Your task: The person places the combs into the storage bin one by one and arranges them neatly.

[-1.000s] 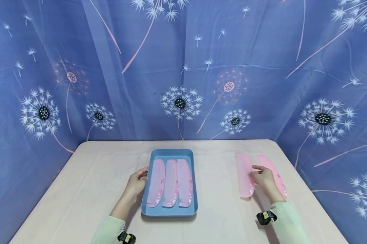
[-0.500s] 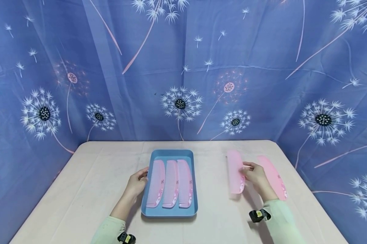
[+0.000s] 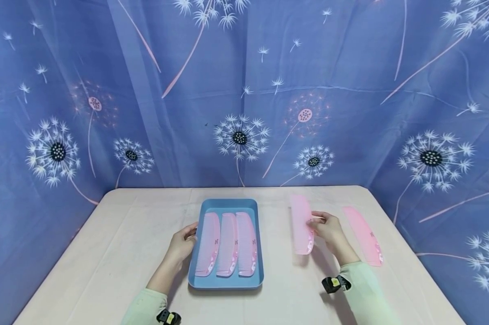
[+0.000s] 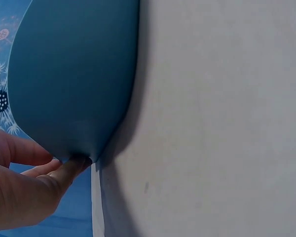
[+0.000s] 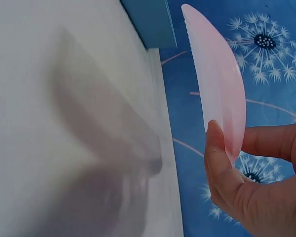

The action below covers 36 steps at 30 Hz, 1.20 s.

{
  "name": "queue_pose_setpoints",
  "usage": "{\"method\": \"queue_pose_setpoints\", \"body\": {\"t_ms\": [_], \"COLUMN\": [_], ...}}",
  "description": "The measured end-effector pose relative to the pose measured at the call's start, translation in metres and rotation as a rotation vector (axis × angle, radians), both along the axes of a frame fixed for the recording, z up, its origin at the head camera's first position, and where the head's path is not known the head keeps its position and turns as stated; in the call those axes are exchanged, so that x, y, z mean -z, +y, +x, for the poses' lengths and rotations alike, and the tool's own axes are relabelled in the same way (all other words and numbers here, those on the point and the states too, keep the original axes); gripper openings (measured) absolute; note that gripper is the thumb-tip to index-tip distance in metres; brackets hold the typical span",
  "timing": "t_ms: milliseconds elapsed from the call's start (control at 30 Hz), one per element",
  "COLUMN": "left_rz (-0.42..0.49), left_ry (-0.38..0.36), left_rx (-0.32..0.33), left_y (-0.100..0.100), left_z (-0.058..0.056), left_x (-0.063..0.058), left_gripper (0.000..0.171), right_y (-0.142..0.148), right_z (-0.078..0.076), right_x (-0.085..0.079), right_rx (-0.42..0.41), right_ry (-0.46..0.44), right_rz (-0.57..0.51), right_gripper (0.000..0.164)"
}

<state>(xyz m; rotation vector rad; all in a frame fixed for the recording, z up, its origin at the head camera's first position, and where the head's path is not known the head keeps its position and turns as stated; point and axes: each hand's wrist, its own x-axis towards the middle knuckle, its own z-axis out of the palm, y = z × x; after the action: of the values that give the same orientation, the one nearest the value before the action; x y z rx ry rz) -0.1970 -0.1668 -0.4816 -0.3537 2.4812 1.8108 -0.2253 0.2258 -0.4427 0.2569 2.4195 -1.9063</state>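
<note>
In the head view a blue tray [image 3: 226, 282] holds three pink combs side by side, the leftmost comb [image 3: 207, 243] nearest my left hand. My left hand [image 3: 182, 245] holds the tray by its left side; in the left wrist view the thumb and fingers [image 4: 69, 170] close on its edge. To the right of the tray, my right hand [image 3: 328, 229] pinches a pink comb [image 3: 300, 221] between thumb and fingers, raised over the table with its shadow below. The right wrist view has this held comb [image 5: 217, 74] upright, its teeth facing left.
Another pink comb [image 3: 362, 232] lies on the table at the right, beyond my right hand. The table [image 3: 118, 243] has a pale cloth. Blue dandelion-print curtains [image 3: 187, 149] stand along its back and both sides. Each wrist wears a small black camera [image 3: 336, 284].
My right hand has lifted the comb off the table and carried it left toward the tray, away from the other comb. The left hand and the tray have stayed in place.
</note>
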Motion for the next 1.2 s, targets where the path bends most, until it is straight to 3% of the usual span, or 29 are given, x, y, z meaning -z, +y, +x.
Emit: {"method": "queue_pose_setpoints", "body": {"t_ms": [300,1200], "left_rz": [-0.006,-0.019], "left_ry": [-0.011,-0.020], "left_rx": [0.001,-0.003], "left_y": [0.000,0.002], "left_z": [0.001,0.002], "left_x": [0.000,-0.003], "left_gripper": [0.052,0.051], "right_y": [-0.016,-0.075], "right_z": [-0.001,-0.001], "right_x": [-0.003,-0.004], "right_rx": [-0.022,-0.058], "right_ry": [-0.007,0.036], "right_rz": [-0.104,-0.182], "right_gripper": [0.047,0.042]}}
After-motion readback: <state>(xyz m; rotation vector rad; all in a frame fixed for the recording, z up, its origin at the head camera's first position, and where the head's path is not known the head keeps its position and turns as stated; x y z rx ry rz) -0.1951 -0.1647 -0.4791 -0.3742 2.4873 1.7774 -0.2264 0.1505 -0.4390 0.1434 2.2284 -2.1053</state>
